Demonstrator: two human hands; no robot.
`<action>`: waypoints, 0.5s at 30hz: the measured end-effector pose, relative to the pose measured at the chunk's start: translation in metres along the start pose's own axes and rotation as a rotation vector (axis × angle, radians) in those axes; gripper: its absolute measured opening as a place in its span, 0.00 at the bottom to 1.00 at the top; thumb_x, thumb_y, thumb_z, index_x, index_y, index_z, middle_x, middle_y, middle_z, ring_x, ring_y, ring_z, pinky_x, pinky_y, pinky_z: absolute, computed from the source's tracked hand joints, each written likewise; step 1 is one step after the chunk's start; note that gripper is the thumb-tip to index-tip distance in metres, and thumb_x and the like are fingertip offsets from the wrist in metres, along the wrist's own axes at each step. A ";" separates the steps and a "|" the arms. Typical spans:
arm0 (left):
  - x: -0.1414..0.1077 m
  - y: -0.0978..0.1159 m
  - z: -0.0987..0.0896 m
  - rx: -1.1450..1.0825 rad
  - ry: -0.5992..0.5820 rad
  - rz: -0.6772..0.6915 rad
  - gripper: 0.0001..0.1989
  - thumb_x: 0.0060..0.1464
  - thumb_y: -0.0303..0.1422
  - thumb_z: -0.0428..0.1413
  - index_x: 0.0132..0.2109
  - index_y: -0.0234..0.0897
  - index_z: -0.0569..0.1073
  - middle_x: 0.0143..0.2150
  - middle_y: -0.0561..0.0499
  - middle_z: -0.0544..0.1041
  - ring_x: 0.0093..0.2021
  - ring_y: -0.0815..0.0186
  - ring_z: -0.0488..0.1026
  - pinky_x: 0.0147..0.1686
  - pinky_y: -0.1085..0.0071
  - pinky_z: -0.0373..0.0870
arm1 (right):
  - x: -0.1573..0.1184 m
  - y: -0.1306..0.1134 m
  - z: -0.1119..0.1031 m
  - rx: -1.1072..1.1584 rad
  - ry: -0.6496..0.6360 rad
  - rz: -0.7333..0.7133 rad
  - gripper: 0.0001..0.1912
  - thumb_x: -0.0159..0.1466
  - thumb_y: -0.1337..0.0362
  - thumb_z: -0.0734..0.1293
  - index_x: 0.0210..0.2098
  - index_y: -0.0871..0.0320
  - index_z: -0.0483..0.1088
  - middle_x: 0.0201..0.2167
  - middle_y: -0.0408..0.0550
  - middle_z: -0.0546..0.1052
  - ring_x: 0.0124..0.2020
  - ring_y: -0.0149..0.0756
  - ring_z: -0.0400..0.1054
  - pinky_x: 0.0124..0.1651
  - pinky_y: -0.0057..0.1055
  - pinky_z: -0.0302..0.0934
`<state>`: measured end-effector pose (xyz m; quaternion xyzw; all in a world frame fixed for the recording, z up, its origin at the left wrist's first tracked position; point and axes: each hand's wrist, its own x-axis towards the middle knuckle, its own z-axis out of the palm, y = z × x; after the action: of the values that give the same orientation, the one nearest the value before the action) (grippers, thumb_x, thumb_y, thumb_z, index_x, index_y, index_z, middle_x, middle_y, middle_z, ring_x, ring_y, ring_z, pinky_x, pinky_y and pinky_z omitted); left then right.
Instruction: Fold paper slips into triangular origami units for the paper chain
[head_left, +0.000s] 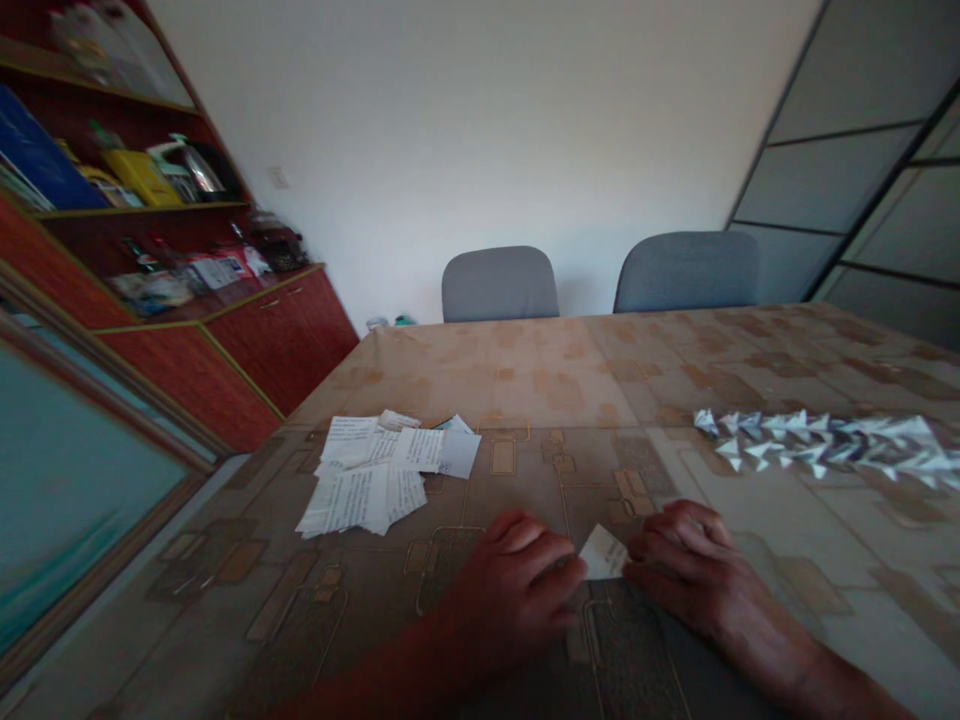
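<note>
White printed paper slip (602,555), toward the patterned table's (480,355) near edge: seems pinched at the left corner by left hand (517,575), at the right by right hand (694,560). Could tear or skew under uneven pull. Toward the left edge, could scatter loose printed sheets (367,480) with a careless sweep; toward the right edge, could topple pointed paper folds (821,440) by overreaching.

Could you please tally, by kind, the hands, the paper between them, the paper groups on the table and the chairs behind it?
Left hand and right hand: 2
Small paper piece: 1
Pile of printed paper: 1
Group of folded paper pieces: 1
Left gray chair and right gray chair: 2
Total: 7
</note>
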<state>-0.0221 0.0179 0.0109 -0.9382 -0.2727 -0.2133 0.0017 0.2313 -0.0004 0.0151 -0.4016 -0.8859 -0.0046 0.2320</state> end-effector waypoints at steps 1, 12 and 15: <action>0.000 0.002 0.003 -0.013 -0.025 0.007 0.10 0.59 0.36 0.57 0.45 0.36 0.71 0.41 0.50 0.75 0.41 0.62 0.68 0.46 0.62 0.62 | 0.001 0.000 -0.001 0.023 -0.071 -0.041 0.15 0.72 0.60 0.57 0.33 0.50 0.72 0.32 0.42 0.77 0.38 0.38 0.69 0.46 0.38 0.61; -0.003 0.005 0.005 -0.054 -0.116 -0.007 0.17 0.55 0.44 0.59 0.47 0.38 0.71 0.42 0.51 0.74 0.46 0.62 0.68 0.61 0.55 0.52 | -0.001 -0.013 0.049 -0.088 0.124 0.378 0.23 0.60 0.63 0.65 0.55 0.56 0.64 0.56 0.59 0.69 0.53 0.54 0.64 0.50 0.53 0.60; -0.003 0.004 0.005 -0.050 -0.110 -0.006 0.16 0.55 0.42 0.60 0.47 0.39 0.71 0.42 0.52 0.74 0.46 0.63 0.68 0.62 0.55 0.51 | -0.006 -0.012 0.056 -0.126 0.116 0.414 0.27 0.60 0.64 0.64 0.58 0.56 0.60 0.60 0.60 0.65 0.56 0.55 0.63 0.52 0.54 0.60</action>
<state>-0.0201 0.0132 0.0054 -0.9473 -0.2700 -0.1682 -0.0373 0.2032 -0.0017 -0.0351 -0.5877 -0.7676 -0.0354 0.2533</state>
